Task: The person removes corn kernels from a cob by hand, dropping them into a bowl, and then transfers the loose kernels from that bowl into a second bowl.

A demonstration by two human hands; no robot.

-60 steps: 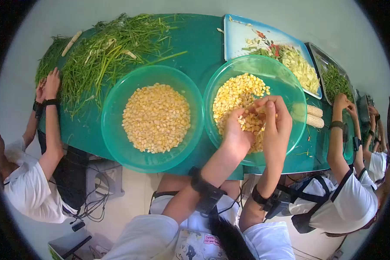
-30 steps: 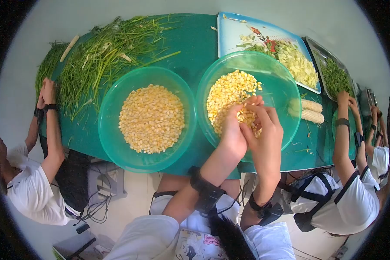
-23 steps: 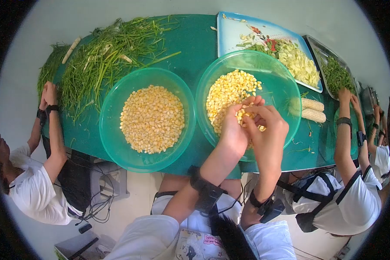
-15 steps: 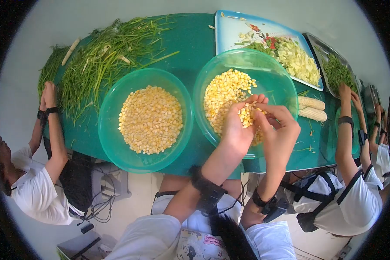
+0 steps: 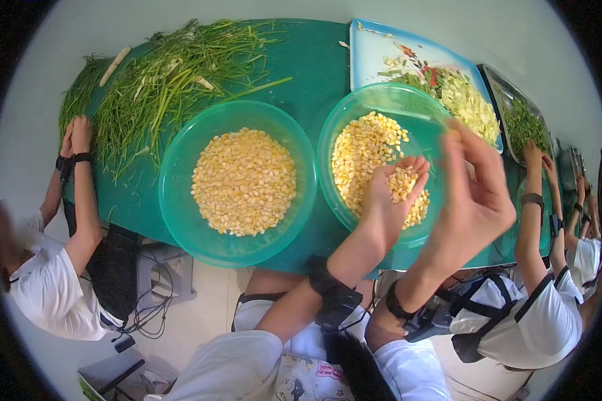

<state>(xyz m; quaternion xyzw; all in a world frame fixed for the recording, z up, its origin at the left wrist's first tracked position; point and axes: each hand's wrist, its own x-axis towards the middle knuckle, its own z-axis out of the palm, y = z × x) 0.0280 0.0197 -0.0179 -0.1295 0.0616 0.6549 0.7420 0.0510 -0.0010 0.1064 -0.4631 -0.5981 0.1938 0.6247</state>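
Note:
My left hand is cupped palm up over the right green bowl, holding a small heap of corn kernels. More yellow kernels lie in that bowl beneath and beside the hand. Raised over the bowl's right side, my right hand is blurred, its thumb and fingertips pinched together; a yellowish spot shows at the tips, too unclear to name. A left green bowl contains a wide layer of pale yellow kernels; neither hand touches it.
Long green stalks spread over the green table at the back left. A blue-rimmed tray holds chopped vegetables behind the right bowl. Greens lie on a metal tray. Other people's hands are at both sides.
My right hand has lifted away from my left palm, up and to the right. My left hand still cups kernels. The whole view has shifted slightly, with the bowls appearing farther right.

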